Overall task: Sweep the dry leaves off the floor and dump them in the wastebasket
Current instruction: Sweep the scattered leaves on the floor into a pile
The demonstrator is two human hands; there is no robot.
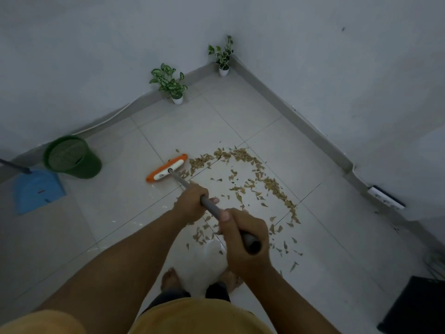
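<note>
Pale tiled floor (240,112) in a dim room corner, grey walls meeting behind two small potted plants (171,84), one along the left wall and one in the corner itself.

Left hand (191,203) wrapped around the grey broom handle (209,204) lower down, right hand (243,239) closed over the handle's top end: presumably one hand to steer, the other to drive the stroke. Orange-and-white broom head (166,168) down on the tiles at the left edge of the dry leaves (255,179), probably set there to gather the scatter toward the middle.

Green mesh wastebasket (72,156) upright against the left wall, well apart from the leaves. Blue dustpan (38,191) flat on the floor just beside the basket, most likely parked within reach for the scooping step.

Leaves small, tan, curled and brittle-looking, lying in a loose arc from beside the broom head round to the right, thinner toward the bare feet (169,278). None visibly in the pan; inside of the basket too dim to judge. Gathering apparently still at an early stage.
</note>
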